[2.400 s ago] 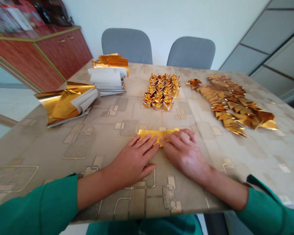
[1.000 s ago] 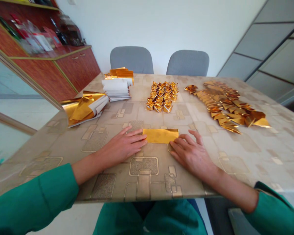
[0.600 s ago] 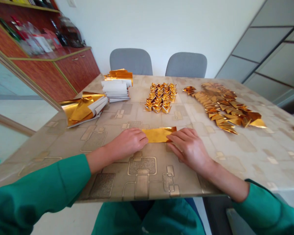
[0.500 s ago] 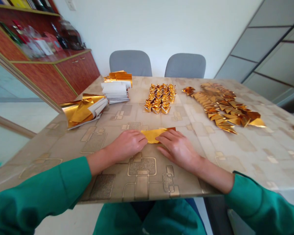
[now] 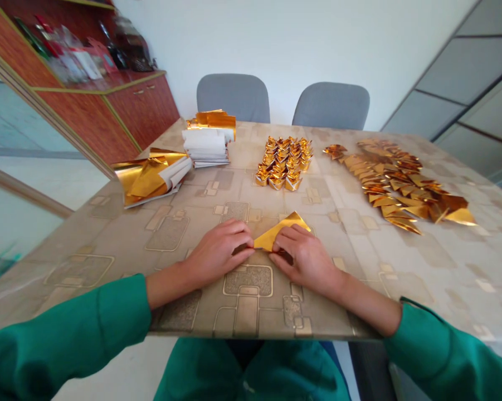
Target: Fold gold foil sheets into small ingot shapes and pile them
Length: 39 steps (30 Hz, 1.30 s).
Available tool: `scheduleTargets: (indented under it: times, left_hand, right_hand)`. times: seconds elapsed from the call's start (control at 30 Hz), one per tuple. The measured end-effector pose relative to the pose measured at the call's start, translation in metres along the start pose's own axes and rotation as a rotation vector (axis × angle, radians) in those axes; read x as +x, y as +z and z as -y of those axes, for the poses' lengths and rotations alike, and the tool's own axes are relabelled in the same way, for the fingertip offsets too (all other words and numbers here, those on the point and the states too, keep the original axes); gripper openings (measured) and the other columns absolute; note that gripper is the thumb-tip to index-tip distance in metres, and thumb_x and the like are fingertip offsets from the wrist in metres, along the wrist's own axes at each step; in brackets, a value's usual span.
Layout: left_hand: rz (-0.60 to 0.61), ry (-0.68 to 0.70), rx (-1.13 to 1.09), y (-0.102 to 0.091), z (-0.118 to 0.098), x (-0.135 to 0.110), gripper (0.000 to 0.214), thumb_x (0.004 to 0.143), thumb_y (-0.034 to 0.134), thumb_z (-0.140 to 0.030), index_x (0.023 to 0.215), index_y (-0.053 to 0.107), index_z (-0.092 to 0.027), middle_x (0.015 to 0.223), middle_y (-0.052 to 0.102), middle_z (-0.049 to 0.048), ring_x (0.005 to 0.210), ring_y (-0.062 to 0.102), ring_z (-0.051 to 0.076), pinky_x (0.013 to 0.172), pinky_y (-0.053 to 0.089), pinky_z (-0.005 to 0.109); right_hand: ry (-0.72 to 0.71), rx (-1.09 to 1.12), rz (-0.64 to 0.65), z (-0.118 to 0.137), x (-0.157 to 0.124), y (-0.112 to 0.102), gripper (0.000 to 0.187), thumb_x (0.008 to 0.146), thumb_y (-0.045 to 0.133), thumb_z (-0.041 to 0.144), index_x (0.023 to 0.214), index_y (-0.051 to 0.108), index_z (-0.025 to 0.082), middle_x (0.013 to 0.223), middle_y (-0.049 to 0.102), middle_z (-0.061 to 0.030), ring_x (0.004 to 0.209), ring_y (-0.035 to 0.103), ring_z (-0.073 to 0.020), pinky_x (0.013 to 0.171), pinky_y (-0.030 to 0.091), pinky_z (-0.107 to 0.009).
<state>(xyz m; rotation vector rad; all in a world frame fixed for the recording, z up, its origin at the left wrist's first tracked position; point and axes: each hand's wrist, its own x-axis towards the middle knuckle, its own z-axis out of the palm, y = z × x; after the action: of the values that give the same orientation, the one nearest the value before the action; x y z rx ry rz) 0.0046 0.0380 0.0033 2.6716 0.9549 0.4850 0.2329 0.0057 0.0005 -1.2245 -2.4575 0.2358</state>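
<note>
A sheet of gold foil paper [image 5: 279, 228], with a pointed corner folded at its far side, lies near the front of the table between my hands. My left hand [image 5: 224, 248] pinches its left tip between thumb and fingers. My right hand [image 5: 303, 250] is closed on the paper's near right part, covering some of it. Beyond the hands stand rows of folded gold paper ingots [image 5: 284, 163]. To the right spreads a large heap of flat, pointed gold paper pieces [image 5: 395, 181].
At the left are loose gold and white sheets [image 5: 150, 175] and a white-sided paper stack [image 5: 206, 146] with more gold sheets behind it. Two grey chairs [image 5: 234, 97] stand at the far table edge. A wooden cabinet [image 5: 144, 108] holding bottles is at the back left.
The gold paper has gone from a flat, long strip to a shape with a raised triangular corner. My left hand now pinches its tip. The whole view has shifted slightly.
</note>
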Motion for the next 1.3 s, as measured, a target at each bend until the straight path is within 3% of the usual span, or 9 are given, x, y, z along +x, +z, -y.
scheduleTargets:
  times: [0.3,0.47,0.67,0.8,0.97,1.13,1.3]
  left_hand:
    - [-0.07,-0.121,-0.029,0.006,0.007,-0.001,0.013,0.089,0.058,-0.023,0.08,0.063,-0.017,0.098,0.061,0.006,0.095,0.055,0.021,0.085,0.045,0.037]
    - [-0.095,-0.117,-0.018,0.007,0.011,-0.001,0.014,0.089,0.056,-0.022,0.077,0.062,-0.017,0.099,0.062,0.0053,0.095,0.055,0.021,0.085,0.044,0.037]
    - [-0.083,-0.122,-0.005,0.007,0.01,0.001,0.019,0.089,0.06,-0.033,0.078,0.062,-0.018,0.097,0.061,0.0055,0.094,0.054,0.021,0.084,0.043,0.038]
    - [-0.086,-0.14,0.017,0.009,0.01,0.002,0.014,0.085,0.064,-0.027,0.075,0.06,-0.018,0.096,0.061,0.0049,0.093,0.055,0.021,0.081,0.043,0.036]
    - [-0.133,-0.029,0.143,0.007,0.003,-0.002,0.01,0.089,0.058,-0.026,0.089,0.063,-0.017,0.1,0.064,0.0076,0.092,0.055,0.022,0.081,0.047,0.037]
    - [-0.267,0.192,0.325,0.005,-0.013,-0.009,0.023,0.093,0.049,-0.016,0.112,0.062,-0.017,0.105,0.066,0.008,0.101,0.056,0.022,0.1,0.043,0.043]
    - [-0.127,0.196,0.373,0.012,-0.019,-0.014,0.029,0.094,0.049,-0.019,0.121,0.06,-0.014,0.116,0.064,0.0092,0.109,0.055,0.023,0.111,0.034,0.045]
  right_hand:
    - [0.072,0.186,0.041,-0.015,0.015,0.002,0.024,0.089,0.059,0.019,0.066,0.054,0.017,0.068,0.055,0.0002,0.069,0.05,-0.0132,0.066,0.035,-0.026]
    - [0.12,0.147,0.048,-0.021,0.016,0.007,0.024,0.087,0.061,0.019,0.064,0.052,0.017,0.069,0.054,0.0,0.067,0.048,-0.0128,0.065,0.034,-0.027]
    - [0.101,0.03,0.014,-0.017,0.015,0.011,0.023,0.089,0.056,0.019,0.066,0.052,0.018,0.073,0.055,-0.0024,0.071,0.049,-0.0148,0.067,0.034,-0.028]
    - [0.111,-0.037,-0.016,-0.015,0.015,0.015,0.02,0.086,0.057,0.019,0.067,0.053,0.018,0.074,0.056,-0.0035,0.071,0.049,-0.0159,0.068,0.034,-0.03]
    - [0.108,-0.099,-0.027,-0.015,0.015,0.017,0.018,0.084,0.057,0.018,0.066,0.052,0.018,0.073,0.056,-0.0036,0.072,0.049,-0.0172,0.066,0.032,-0.031]
    - [0.112,-0.104,-0.01,-0.015,0.015,0.017,0.02,0.085,0.058,0.022,0.067,0.053,0.019,0.075,0.057,-0.0039,0.074,0.05,-0.018,0.067,0.033,-0.031]
    - [0.112,-0.093,-0.01,-0.015,0.015,0.017,0.021,0.086,0.057,0.022,0.066,0.053,0.018,0.075,0.058,-0.0041,0.075,0.051,-0.0184,0.069,0.033,-0.031]
